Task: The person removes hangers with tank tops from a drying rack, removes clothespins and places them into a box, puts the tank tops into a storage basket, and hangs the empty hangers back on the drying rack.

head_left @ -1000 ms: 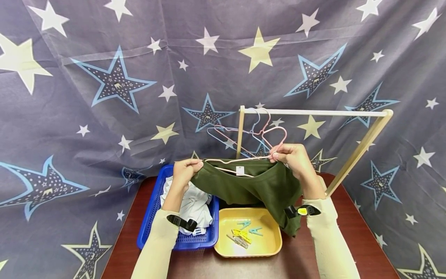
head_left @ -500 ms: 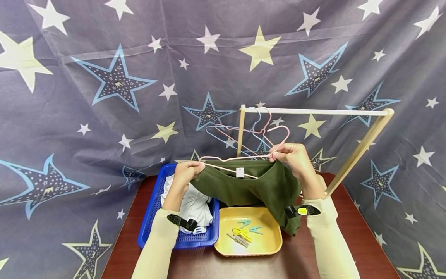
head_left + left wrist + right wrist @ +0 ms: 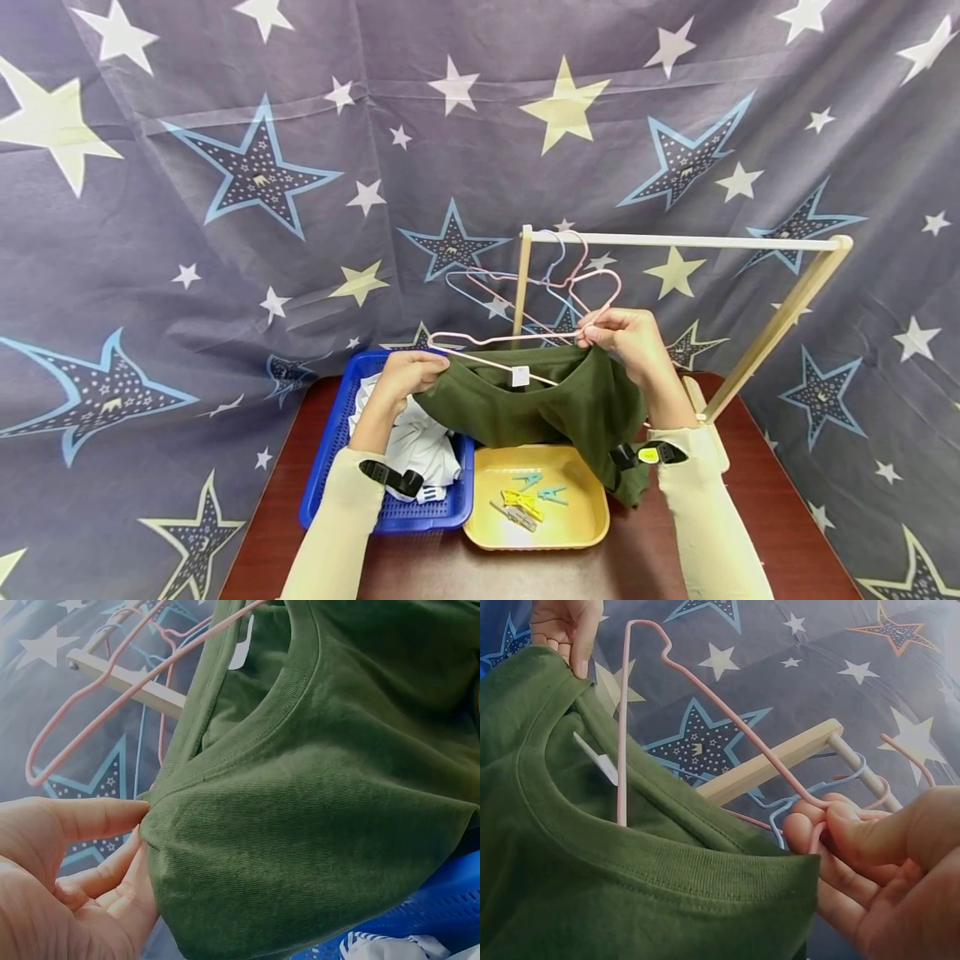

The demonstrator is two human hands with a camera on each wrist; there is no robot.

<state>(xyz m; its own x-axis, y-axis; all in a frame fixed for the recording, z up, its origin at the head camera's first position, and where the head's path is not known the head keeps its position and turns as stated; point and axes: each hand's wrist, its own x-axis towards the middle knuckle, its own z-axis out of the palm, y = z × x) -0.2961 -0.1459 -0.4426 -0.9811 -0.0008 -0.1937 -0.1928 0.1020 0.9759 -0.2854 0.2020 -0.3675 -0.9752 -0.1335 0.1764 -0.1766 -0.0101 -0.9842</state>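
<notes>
A dark green shirt (image 3: 517, 412) hangs between both hands, its neckline spread and a white tag (image 3: 520, 377) showing inside. My left hand (image 3: 411, 375) pinches the shirt's left shoulder beside the collar. My right hand (image 3: 626, 337) pinches a pink hanger (image 3: 739, 724) at the base of its hook, close to the right side of the collar. In the head view the hanger's left end loops out above the neckline, just over the left fingers. Its lower bar passes down into the neck opening behind the tag. The shirt hides its right arm.
A wooden rack (image 3: 780, 321) with a white bar stands behind, holding a blue hanger (image 3: 465, 292) and another pink one. White clothes (image 3: 420, 450) lie in a blue basket (image 3: 423, 527). Beside it, a yellow tray (image 3: 540, 540) holds several clothespins (image 3: 522, 502) on the brown table (image 3: 442, 575).
The pink hanger's left end has come up out of the neckline and now stands clear above the left hand. The left hand has moved slightly down and right with the shirt.
</notes>
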